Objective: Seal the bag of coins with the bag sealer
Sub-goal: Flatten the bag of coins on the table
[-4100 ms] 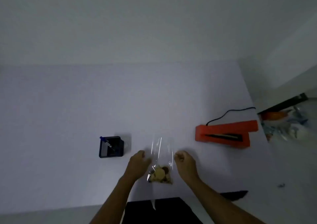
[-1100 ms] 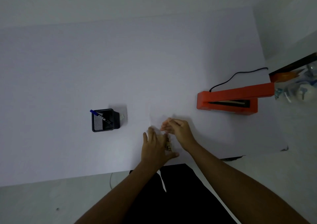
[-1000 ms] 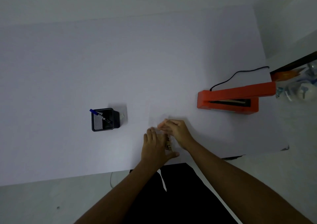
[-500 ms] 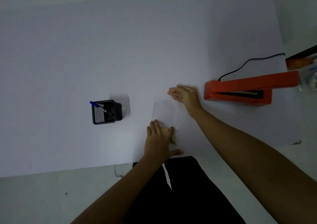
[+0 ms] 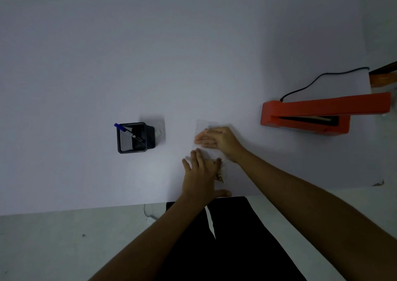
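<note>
on the table [image 5: 150, 65], bag [image 5: 206, 126] lies lengthwise front-to-back.

Dim room: white table [image 5: 150, 65] over pale grey floor [image 5: 53, 248] (speckled).
</note>
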Demonstrator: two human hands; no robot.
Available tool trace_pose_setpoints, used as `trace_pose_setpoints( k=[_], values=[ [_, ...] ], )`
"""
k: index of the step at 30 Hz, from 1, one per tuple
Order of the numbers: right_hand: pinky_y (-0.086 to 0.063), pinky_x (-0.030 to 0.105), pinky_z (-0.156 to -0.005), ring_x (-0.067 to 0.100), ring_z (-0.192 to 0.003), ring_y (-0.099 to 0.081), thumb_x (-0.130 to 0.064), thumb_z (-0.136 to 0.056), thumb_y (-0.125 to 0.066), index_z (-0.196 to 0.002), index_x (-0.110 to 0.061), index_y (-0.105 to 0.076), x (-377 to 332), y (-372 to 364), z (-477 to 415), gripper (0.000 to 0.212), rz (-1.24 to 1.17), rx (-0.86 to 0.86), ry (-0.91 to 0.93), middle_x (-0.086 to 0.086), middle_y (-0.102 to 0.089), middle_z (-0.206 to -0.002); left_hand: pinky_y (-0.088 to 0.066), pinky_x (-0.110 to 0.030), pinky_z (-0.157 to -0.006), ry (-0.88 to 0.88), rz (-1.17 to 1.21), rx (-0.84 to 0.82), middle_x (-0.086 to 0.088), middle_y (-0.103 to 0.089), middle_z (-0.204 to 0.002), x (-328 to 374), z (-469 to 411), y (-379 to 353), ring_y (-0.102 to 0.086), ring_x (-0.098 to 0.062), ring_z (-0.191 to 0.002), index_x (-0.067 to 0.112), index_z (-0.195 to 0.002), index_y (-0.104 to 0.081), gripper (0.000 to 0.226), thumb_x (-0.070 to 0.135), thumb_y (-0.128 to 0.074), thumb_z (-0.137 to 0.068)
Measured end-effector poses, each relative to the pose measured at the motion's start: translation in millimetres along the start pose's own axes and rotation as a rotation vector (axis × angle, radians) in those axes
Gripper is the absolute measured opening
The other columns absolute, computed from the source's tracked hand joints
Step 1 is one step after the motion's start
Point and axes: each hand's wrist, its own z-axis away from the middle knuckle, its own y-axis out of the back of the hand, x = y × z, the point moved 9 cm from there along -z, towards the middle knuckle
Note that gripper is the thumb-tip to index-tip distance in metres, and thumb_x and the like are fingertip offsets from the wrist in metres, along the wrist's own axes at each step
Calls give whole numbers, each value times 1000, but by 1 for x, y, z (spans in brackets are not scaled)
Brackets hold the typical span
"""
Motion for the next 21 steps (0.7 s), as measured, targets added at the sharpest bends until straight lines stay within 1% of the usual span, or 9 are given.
trace_pose_setpoints(
  k=[4, 6, 9, 16, 18, 21],
  values=[
    [-55, 37, -95, 27, -103, -72, -21, -101, -47, -111, 11, -65, -34, 10, -24, 38, -28, 44, 70, 23, -72, -110, -19, -70, -105, 7, 6, -3, -37, -14, -150, 1, -3, 3, -14, -51, -139, 31, -147, -17, 113, 92, -47, -57],
    [-55, 38, -96, 27, -103, -72, -22, -101, -48, -110, 11, -66, -49, 15, -34, 39, -45, 59, 95, 23, -72, -109, -19, -70, -105, 1, 9, -19, -37, -12, -151, 1, -4, 5, -14, -52, -140, 31, -148, -17, 114, 92, -48, -56],
    [-54, 39, -99, 27, -103, -72, -21, -101, -48, -109, 10, -66, -57, 18, -41, 37, -64, 81, 119, 23, -72, -109, -16, -71, -106, -16, 19, -53, -39, -7, -151, 4, -4, 3, -9, -55, -140, 36, -149, -11, 116, 93, -47, -55],
    [-50, 40, -103, 27, -109, -69, -22, -102, -46, -109, 6, -68, -48, 21, -19, 36, -159, 72, 113, 21, -71, -114, -11, -73, -106, -27, -23, -128, -40, 2, -151, 9, -3, 0, -2, -58, -139, 38, -150, -3, 118, 94, -46, -55],
    [-51, 40, -101, 28, -108, -70, -21, -102, -45, -106, 4, -69, -39, 27, -1, 35, -181, 86, 112, 20, -72, -113, -11, -74, -105, -27, -39, -134, -41, 2, -151, 10, -4, 0, -2, -59, -138, 39, -150, -3, 118, 94, -44, -55],
    [-51, 44, -101, 31, -108, -69, -18, -102, -43, -106, 5, -69, -13, 38, 24, 35, -168, 96, 82, 22, -72, -112, -12, -73, -105, -32, -61, -126, -42, -1, -150, 11, -5, 1, -4, -59, -138, 39, -150, -3, 117, 96, -40, -54]
  ],
)
